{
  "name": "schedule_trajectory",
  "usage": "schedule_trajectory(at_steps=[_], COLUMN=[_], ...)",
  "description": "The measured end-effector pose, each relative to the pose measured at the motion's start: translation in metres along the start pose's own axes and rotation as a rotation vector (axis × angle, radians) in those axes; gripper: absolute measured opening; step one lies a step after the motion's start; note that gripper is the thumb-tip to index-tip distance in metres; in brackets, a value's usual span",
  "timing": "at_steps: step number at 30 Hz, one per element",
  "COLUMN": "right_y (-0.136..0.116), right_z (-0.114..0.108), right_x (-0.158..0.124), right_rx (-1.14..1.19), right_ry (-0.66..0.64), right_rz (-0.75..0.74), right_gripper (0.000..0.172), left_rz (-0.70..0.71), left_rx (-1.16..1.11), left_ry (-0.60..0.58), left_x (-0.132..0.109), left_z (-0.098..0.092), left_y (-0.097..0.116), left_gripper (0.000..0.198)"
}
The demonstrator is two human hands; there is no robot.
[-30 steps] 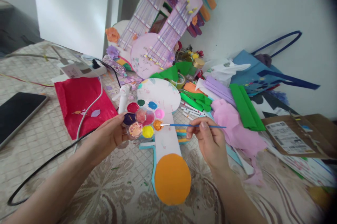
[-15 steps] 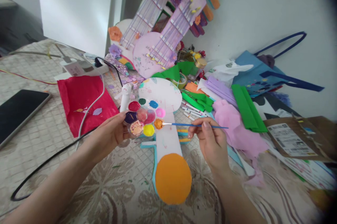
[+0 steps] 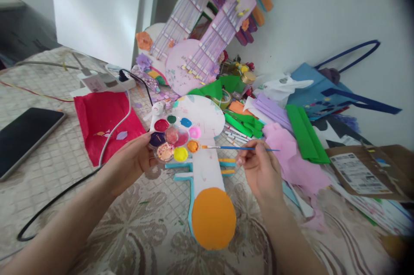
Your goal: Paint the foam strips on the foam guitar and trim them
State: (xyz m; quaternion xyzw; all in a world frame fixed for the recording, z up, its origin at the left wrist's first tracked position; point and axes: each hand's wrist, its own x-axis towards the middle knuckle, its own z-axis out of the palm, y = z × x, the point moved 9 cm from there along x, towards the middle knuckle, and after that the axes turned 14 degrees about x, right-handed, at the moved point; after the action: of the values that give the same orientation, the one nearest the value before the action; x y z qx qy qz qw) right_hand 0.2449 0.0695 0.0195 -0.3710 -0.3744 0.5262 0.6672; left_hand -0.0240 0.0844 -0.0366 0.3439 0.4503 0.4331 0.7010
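Observation:
My left hand (image 3: 131, 163) grips a round flower-shaped paint palette (image 3: 174, 138) by its left rim; its wells hold red, green, blue, pink, orange, yellow and purple paint. My right hand (image 3: 260, 167) pinches a thin blue-handled paintbrush (image 3: 237, 148) that lies level, its orange-loaded tip just right of the palette's orange well. Under both lies a white guitar-shaped foam cutout (image 3: 203, 154) with turquoise edges and an orange-painted round end (image 3: 214, 218).
A red felt sheet (image 3: 103, 122), a black cable (image 3: 64, 193), a power strip (image 3: 103, 82) and a dark tablet (image 3: 26, 135) lie at the left. Purple craft guitars (image 3: 200, 38) lean on the wall. Green, pink and lilac paper (image 3: 281, 137), a blue bag (image 3: 323, 89) and cardboard (image 3: 365, 167) crowd the right.
The brush tip has lifted out of the orange well and drawn slightly right. The palette has shifted a little up and left in view.

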Motion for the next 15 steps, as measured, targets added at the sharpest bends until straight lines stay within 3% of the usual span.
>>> schedule_trajectory(at_steps=[8, 15], right_y=[0.029, 0.04], right_z=[-0.013, -0.008], right_x=[0.004, 0.0], right_rx=[0.037, 0.024], right_ry=[0.056, 0.049], right_rz=[0.166, 0.22], right_gripper=[0.018, 0.019], left_rz=[0.101, 0.058], left_rx=[-0.096, -0.074], left_ry=[0.02, 0.018], left_x=[-0.003, -0.001], left_z=[-0.005, -0.008], left_y=[0.021, 0.013], left_gripper=[0.024, 0.031])
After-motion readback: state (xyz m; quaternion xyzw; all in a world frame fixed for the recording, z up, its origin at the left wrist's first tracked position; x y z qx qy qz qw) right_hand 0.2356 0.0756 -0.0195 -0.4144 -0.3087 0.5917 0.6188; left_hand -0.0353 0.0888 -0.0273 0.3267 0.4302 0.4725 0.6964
